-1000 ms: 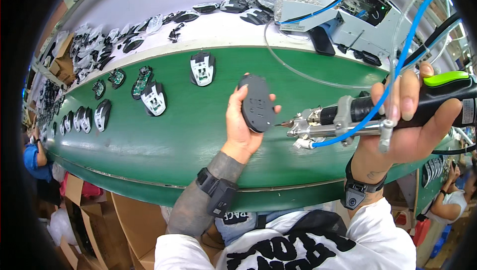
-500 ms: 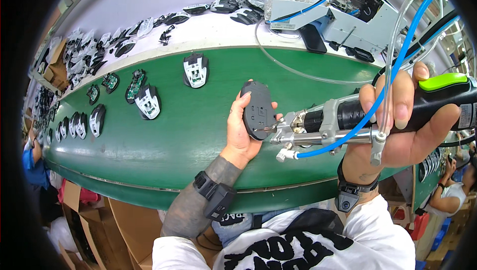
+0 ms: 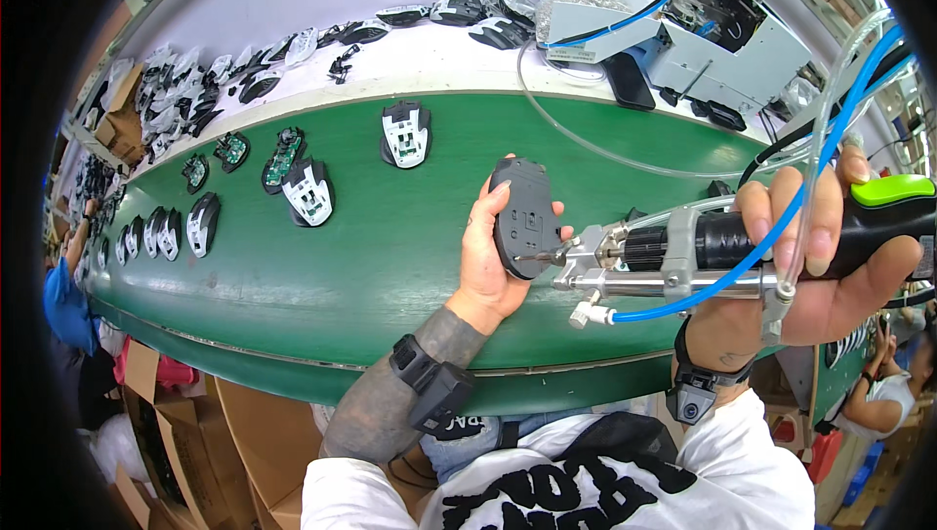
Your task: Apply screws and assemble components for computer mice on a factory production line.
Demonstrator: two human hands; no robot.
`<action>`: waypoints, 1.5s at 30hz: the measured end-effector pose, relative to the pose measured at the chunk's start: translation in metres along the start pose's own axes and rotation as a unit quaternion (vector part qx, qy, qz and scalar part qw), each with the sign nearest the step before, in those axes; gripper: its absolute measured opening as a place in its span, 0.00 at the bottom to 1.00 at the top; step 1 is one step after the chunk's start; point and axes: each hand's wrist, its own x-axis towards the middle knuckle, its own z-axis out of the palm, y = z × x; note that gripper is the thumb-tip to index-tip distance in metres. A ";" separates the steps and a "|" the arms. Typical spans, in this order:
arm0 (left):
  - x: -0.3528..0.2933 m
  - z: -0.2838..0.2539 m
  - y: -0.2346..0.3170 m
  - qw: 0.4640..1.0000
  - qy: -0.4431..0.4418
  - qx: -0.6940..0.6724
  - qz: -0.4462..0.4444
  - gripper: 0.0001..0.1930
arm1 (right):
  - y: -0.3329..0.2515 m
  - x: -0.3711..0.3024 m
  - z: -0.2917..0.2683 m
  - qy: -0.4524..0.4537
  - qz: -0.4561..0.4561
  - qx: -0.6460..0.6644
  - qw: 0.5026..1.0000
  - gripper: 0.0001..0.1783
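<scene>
My left hand (image 3: 480, 252) is closed around a dark computer mouse (image 3: 528, 200), its underside with small holes turned up toward me. My right hand (image 3: 830, 307) grips a black electric screwdriver (image 3: 654, 249) that has a metal feed head and a bright green lever. The screwdriver lies nearly level, and its thin bit (image 3: 535, 258) reaches the lower end of the mouse's underside. Whether a screw sits at the tip is too small to make out. A blue air hose (image 3: 727, 286) and a clear tube run past my right fingers.
On the green bench (image 3: 390, 266) lie white-and-black mouse shells (image 3: 406, 135) and circuit-board halves (image 3: 283, 157), mostly at the left. More shells line the white shelf (image 3: 361, 71) behind. A screw-feeding machine (image 3: 722, 52) and a black phone (image 3: 629, 81) are at back right. Other people work at both sides.
The whole view has shifted a little, so bench, mouse and hands appear further right. The bit stays at the mouse's lower end, and both holds are unchanged.
</scene>
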 end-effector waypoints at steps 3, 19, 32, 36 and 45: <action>-0.003 -0.002 0.002 1.000 -0.003 -0.003 0.015 0.23 | 0.012 -0.002 0.007 0.030 0.031 0.046 0.998 0.25; 0.097 -0.074 0.086 0.351 0.246 0.868 0.249 0.34 | -0.007 0.021 -0.007 0.311 -0.074 -0.128 0.939 0.22; 0.048 -0.012 0.051 0.992 0.043 0.118 -0.026 0.26 | -0.013 0.008 -0.041 0.144 -0.087 -0.060 0.984 0.22; 0.015 0.008 0.014 0.994 0.031 0.102 0.004 0.29 | 0.001 0.007 -0.047 0.138 -0.133 -0.057 0.980 0.24; 0.007 0.000 -0.024 0.990 -0.035 0.123 -0.052 0.33 | 0.008 0.004 -0.047 0.174 -0.108 -0.069 0.976 0.25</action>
